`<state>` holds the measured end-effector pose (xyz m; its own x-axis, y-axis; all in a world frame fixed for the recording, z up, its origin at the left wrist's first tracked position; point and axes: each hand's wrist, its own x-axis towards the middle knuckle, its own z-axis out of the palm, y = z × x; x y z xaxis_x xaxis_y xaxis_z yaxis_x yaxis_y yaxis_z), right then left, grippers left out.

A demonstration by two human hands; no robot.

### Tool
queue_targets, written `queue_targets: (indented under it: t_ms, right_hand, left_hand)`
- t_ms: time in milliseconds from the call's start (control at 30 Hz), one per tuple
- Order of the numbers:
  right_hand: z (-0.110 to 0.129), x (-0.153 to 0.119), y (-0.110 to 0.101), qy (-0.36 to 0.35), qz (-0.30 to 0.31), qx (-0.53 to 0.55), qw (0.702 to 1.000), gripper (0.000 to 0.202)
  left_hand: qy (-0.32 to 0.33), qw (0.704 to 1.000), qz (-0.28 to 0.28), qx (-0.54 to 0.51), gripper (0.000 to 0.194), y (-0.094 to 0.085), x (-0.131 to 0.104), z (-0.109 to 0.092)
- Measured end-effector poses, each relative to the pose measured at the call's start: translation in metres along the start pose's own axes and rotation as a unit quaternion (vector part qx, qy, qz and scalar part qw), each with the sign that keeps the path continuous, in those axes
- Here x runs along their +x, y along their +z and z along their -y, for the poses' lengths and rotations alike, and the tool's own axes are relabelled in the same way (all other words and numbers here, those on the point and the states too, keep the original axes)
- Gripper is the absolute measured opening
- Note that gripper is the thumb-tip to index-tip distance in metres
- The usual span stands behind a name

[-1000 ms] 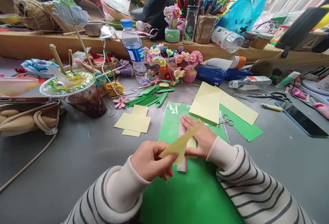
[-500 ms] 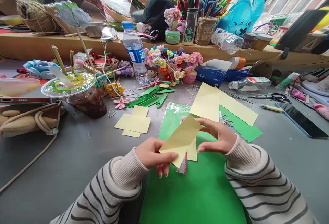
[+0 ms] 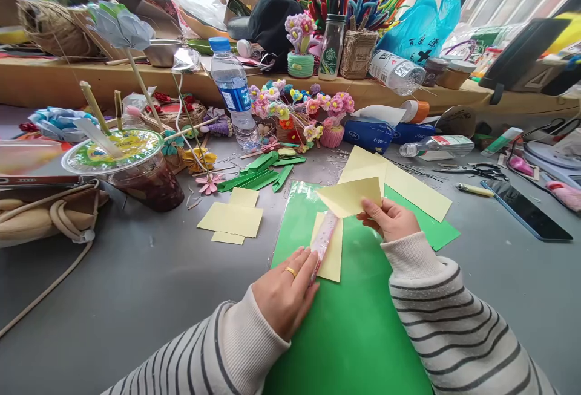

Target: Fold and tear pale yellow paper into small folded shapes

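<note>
My right hand (image 3: 388, 218) pinches a pale yellow piece of paper (image 3: 351, 197) by its right end and holds it above the green sheet. My left hand (image 3: 287, 289), with a ring on one finger, has its fingers closed over the lower end of a pink patterned ruler (image 3: 325, 235); the thumb side is partly hidden. Under the ruler, a second yellow paper strip (image 3: 334, 253) lies on the green sheet (image 3: 354, 328). Farther back, larger yellow sheets (image 3: 415, 189) rest partly over a green piece of paper (image 3: 442, 233).
Left of the green sheet lie several small yellow paper pieces (image 3: 230, 219) and folded green strips (image 3: 254, 172). A lidded drink cup (image 3: 149, 180) and a water bottle (image 3: 236, 95) stand behind. At right are a phone (image 3: 526, 210), a cutter (image 3: 474, 190) and black scissors (image 3: 476, 171).
The yellow piece has passed from my left hand to my right and moved up and rightward. My left hand has come down onto the ruler, which has shifted and tilted.
</note>
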<state>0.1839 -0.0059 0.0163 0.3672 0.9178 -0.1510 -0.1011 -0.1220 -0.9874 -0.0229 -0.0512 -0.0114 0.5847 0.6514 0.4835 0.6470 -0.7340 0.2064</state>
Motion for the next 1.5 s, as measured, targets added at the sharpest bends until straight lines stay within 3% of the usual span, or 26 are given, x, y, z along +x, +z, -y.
queue_targets:
  t_ms: [67,200,300,467,533,633,733,867,1100,1233,1300,1367,1433,1467,1500]
  right_hand:
    - [-0.001,0.001,-0.001,0.003,-0.017,0.017,1.0,0.03]
    - [0.0,0.002,-0.002,-0.017,-0.055,0.044,0.997,0.029]
    - [0.002,0.002,-0.002,-0.031,-0.074,0.051,0.995,0.029]
    - [0.001,0.004,-0.003,-0.043,-0.085,0.045,0.994,0.03]
    - [0.001,0.005,-0.004,-0.055,-0.09,0.037,0.994,0.029]
    - [0.001,0.005,-0.005,-0.072,-0.103,0.033,0.991,0.026]
    - [0.003,0.004,-0.004,-0.086,-0.115,0.041,0.989,0.024]
    - [0.005,0.003,-0.004,-0.1,-0.113,0.044,0.988,0.024]
    - [0.006,0.002,-0.005,-0.082,-0.108,0.032,0.99,0.028]
    - [0.004,0.004,-0.006,-0.079,-0.088,0.027,0.993,0.03]
    - [0.004,0.003,-0.005,-0.075,-0.057,0.014,0.995,0.03]
    - [0.006,0.002,-0.004,-0.072,-0.018,-0.011,0.997,0.029]
    - [0.008,-0.002,-0.002,-0.073,0.027,-0.036,0.996,0.026]
    - [0.009,-0.004,0.0,-0.074,0.052,-0.043,0.995,0.025]
    - [0.01,-0.006,0.001,-0.077,0.078,-0.046,0.993,0.024]
  left_hand:
    - [-0.009,0.999,-0.04,0.028,0.032,-0.001,-0.003,0.006]
    - [-0.123,0.989,0.014,0.086,0.031,-0.016,0.001,0.018]
    - [-0.172,0.981,-0.004,0.087,0.029,-0.025,0.012,0.029]
    - [-0.102,0.979,-0.142,0.106,0.025,-0.026,0.028,0.034]
    - [-0.08,0.987,-0.109,0.086,0.022,-0.023,0.033,0.026]
    - [-0.096,0.993,0.052,0.043,0.031,-0.014,0.042,0.011]
    - [-0.189,0.97,0.151,0.031,0.045,-0.007,0.059,0.003]
    - [-0.246,0.933,0.251,-0.078,0.032,-0.005,0.08,0.009]
    - [-0.246,0.93,0.222,-0.158,0.017,-0.001,0.081,0.023]
    - [-0.235,0.93,0.135,-0.247,0.019,0.004,0.077,0.026]
    - [-0.256,0.891,0.07,-0.37,0.022,0.004,0.077,0.028]
    - [-0.306,0.796,0.035,-0.521,0.033,0.003,0.079,0.031]
    - [-0.36,0.69,0.035,-0.627,0.046,0.001,0.081,0.033]
    - [-0.379,0.661,0.037,-0.647,0.049,0.0,0.082,0.033]
    - [-0.388,0.654,0.038,-0.649,0.049,0.0,0.082,0.033]
